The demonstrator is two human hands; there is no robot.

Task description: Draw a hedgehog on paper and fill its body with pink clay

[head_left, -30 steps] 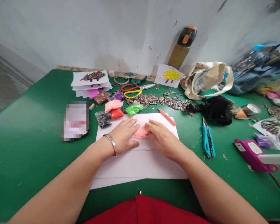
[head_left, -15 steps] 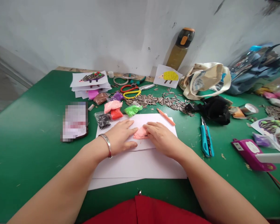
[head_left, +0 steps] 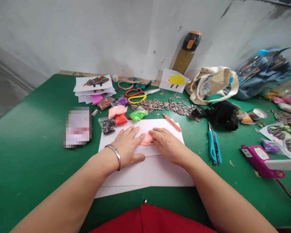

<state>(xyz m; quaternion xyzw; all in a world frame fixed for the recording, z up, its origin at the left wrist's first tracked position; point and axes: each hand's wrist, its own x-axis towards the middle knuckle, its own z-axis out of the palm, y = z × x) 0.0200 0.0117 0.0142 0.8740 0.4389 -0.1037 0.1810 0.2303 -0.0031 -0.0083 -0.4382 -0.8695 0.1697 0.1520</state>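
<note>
A green table point(head_left: 34, 136) against a scuffed white wall carries a stack of white paper point(head_left: 150, 170), sunflower seeds point(head_left: 165, 105) and bagged clay colours point(head_left: 117, 111). On the top sheet, the left hand point(head_left: 127, 144) and right hand point(head_left: 168, 144) lie flat, fingers extended and close together, pressing a small pink clay patch point(head_left: 146, 139) between their fingertips. Judging by that small patch and the bare paper around it, the picture is barely begun, with no seeds laid yet.

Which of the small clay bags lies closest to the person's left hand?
The black bag, just beyond the left hand at the white paper's far-left corner; red, pink and green bags sit farther back.
</note>
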